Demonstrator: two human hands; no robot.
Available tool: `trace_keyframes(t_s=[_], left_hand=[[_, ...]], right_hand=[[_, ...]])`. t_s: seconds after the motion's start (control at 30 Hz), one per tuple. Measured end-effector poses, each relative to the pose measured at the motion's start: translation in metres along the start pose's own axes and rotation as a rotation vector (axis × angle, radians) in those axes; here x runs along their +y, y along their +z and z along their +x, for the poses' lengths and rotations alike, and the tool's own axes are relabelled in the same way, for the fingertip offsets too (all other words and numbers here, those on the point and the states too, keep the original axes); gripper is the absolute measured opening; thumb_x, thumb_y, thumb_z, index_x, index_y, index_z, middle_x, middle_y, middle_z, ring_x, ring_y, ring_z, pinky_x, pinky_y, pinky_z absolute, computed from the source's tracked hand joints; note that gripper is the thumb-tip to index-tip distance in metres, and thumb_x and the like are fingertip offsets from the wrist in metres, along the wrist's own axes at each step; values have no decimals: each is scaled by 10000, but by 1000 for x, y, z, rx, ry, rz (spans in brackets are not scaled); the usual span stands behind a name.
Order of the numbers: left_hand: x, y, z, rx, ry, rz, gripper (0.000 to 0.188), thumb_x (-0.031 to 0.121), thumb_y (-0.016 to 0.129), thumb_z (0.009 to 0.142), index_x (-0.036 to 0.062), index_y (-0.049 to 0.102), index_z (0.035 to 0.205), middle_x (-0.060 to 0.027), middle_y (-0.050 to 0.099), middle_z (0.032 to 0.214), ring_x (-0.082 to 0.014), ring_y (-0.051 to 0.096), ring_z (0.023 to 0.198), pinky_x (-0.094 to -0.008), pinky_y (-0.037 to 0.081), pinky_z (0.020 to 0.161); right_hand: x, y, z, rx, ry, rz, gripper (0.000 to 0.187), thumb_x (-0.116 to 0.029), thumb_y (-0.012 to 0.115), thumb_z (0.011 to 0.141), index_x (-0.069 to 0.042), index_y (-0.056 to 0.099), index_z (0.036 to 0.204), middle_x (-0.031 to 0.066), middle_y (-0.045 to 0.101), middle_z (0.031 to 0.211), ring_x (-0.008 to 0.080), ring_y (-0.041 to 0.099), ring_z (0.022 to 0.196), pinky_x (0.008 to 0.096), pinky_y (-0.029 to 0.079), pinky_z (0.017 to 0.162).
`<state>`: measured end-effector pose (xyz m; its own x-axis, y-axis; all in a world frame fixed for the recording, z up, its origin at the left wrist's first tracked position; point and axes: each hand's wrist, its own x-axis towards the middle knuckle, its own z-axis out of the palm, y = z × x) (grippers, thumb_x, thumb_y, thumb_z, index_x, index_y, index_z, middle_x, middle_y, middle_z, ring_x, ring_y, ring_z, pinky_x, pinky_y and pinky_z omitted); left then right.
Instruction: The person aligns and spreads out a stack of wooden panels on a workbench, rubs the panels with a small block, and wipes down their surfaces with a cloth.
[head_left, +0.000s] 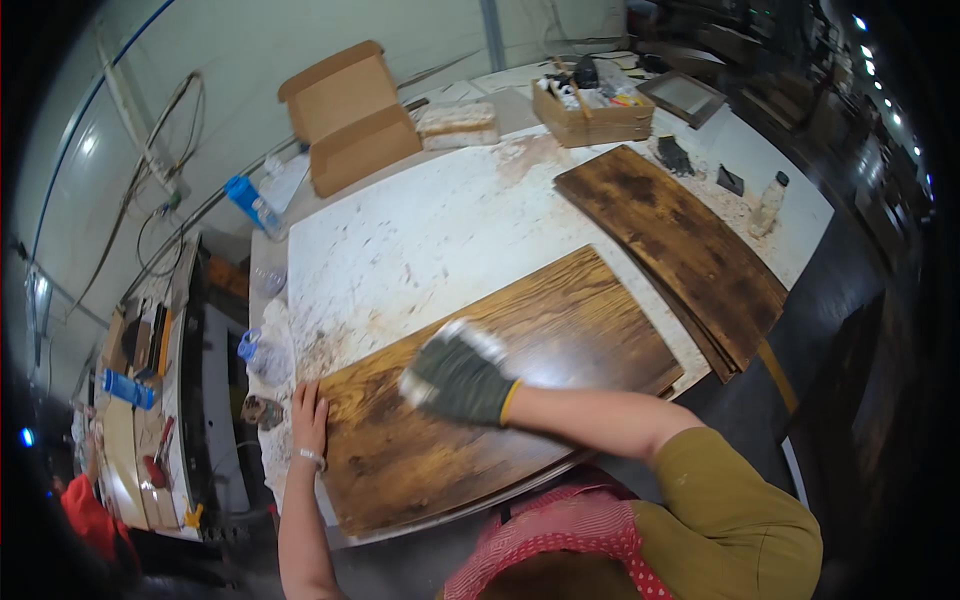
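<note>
A brown wood-grain board (560,340) lies along the front of the white worktable (400,250), its surface shining in places. My right hand (465,380), in a dark grey-green knitted glove with a yellow cuff, is closed on a white cloth (480,340) and presses it on the board left of the middle. Part of the cloth is hidden under the glove. My bare left hand (309,420), with a white band at the wrist, rests at the board's left edge with its fingers stretched out.
More brown boards (680,250) lie stacked at the right. Behind stand an open cardboard box (350,110), a filled carton (595,120) and a dark frame (685,97). Bottles, including a blue one (250,203), line the left edge; a clear bottle (768,205) stands far right.
</note>
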<state>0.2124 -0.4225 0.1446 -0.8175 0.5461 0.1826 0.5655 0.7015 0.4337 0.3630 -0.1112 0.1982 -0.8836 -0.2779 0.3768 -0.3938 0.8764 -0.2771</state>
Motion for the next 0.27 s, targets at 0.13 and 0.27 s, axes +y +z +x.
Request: trace_keyframes(t_s=[0.13,0.27], left_hand=[[-18,6,9,10,49,8,422,218,407,925,28,403,1302,-200,395,1305,-347,358,1223,-391,275,1040],[-35,15,1,74,29,-91,492,314,308,962,14,337,1351,-185,310,1402,-332,280,1302,-379,205,1085]], right_hand=[[-79,16,17,-50,-229,219,235,-309,569,776,-78,592,808,120,582,802,290,569,783,408,439,749],[15,-11,13,188,272,-207,105,-188,568,744,-89,604,742,109,563,793,261,559,787,410,446,658]])
